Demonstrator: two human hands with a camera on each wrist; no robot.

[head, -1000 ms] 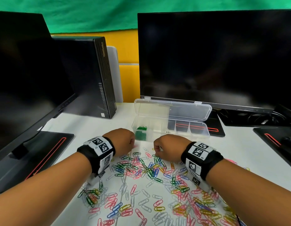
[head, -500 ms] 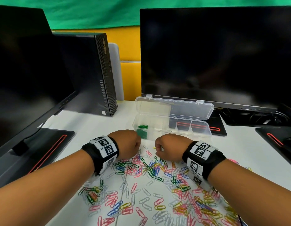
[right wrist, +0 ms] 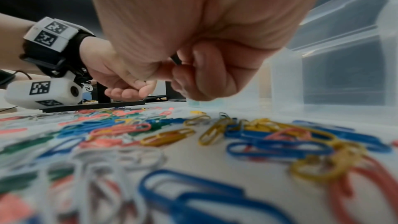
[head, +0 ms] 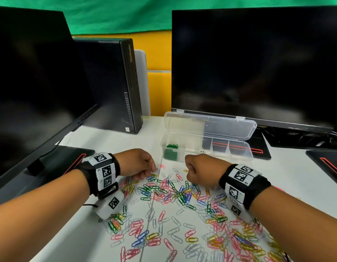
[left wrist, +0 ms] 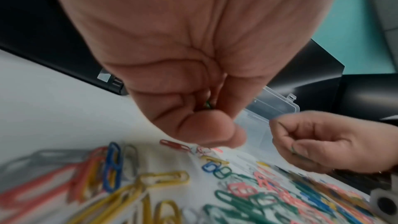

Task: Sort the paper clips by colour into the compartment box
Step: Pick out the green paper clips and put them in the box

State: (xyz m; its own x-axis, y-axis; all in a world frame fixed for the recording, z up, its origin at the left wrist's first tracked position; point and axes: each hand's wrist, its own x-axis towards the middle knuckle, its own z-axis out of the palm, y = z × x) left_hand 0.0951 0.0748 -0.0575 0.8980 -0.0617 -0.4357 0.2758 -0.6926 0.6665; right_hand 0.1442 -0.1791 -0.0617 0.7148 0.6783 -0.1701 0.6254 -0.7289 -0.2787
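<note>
A pile of mixed paper clips (head: 173, 195) in pink, green, blue, yellow and white covers the white table. Behind it stands the clear compartment box (head: 220, 156), lid open, with green clips (head: 171, 146) in its leftmost compartment. My left hand (head: 145, 167) hovers curled at the pile's far edge; the left wrist view shows a green clip (left wrist: 207, 104) tucked in its fist (left wrist: 206, 117). My right hand (head: 197, 169) is a fist just in front of the box. A dark green clip (right wrist: 175, 60) is pinched between its thumb and curled fingers (right wrist: 200, 74).
Two black monitors (head: 258, 63) (head: 31, 82) and a black desktop PC (head: 111, 82) stand behind the box. Monitor bases (head: 50, 167) (head: 326, 163) flank the work area left and right. More clips (head: 239, 242) spread towards the table's near edge.
Both hands stay fisted at the pile's far edge in front of the box. The head view has shifted slightly; the left fingers now reach down to the clips.
</note>
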